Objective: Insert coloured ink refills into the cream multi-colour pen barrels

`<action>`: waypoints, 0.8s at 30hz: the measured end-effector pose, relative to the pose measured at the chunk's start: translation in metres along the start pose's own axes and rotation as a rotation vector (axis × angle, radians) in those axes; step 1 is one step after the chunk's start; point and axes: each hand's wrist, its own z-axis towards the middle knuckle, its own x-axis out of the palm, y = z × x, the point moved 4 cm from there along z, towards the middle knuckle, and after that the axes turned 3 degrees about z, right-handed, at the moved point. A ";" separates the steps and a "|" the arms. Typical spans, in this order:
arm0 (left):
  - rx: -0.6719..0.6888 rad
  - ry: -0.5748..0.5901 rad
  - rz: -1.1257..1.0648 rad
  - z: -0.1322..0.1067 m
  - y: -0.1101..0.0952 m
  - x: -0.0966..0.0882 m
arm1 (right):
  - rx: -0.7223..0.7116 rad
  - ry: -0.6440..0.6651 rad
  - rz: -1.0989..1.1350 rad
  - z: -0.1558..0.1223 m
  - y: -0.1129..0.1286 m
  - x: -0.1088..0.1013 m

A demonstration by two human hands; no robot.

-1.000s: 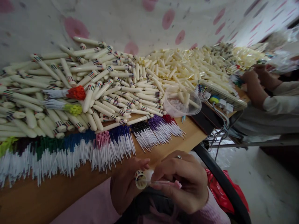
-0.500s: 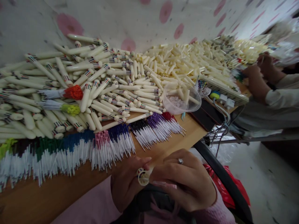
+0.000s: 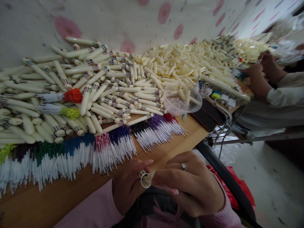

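In my left hand [image 3: 129, 185] a cream pen barrel [image 3: 145, 179] is gripped, its round open end towards me and coloured sliders around its rim. My right hand [image 3: 190, 182], with a ring on one finger, is closed in a pinch just right of that opening. Something pale shows at its fingertips, too small and blurred to name. Beyond my hands lie rows of thin white pen refills [image 3: 118, 148], sorted by tip colour: green, blue, pink, black, purple and red among them.
Assembled multicolour pens [image 3: 99, 91] are heaped behind the refills, beside loose cream barrels [image 3: 175, 63]. A clear plastic tub [image 3: 180, 109] holds small parts. Right of it are a power strip [image 3: 228, 90] with cables and a dark phone-like object [image 3: 205, 117]. Another person's hands [image 3: 256, 71] work at far right.
My right hand has shifted slightly right, and its fingers have turned a little. The pale piece seen at the barrel's opening shows less now. My left hand keeps its hold.
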 end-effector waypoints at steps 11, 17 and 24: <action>-0.022 0.035 0.163 -0.008 0.006 0.003 | 0.102 0.126 -0.113 -0.001 -0.003 0.007; -0.061 -0.004 0.147 -0.008 0.004 0.006 | 0.198 0.047 -0.004 -0.006 -0.012 0.005; -0.125 0.113 0.039 -0.009 0.012 0.010 | 0.226 0.085 0.018 -0.009 -0.014 0.004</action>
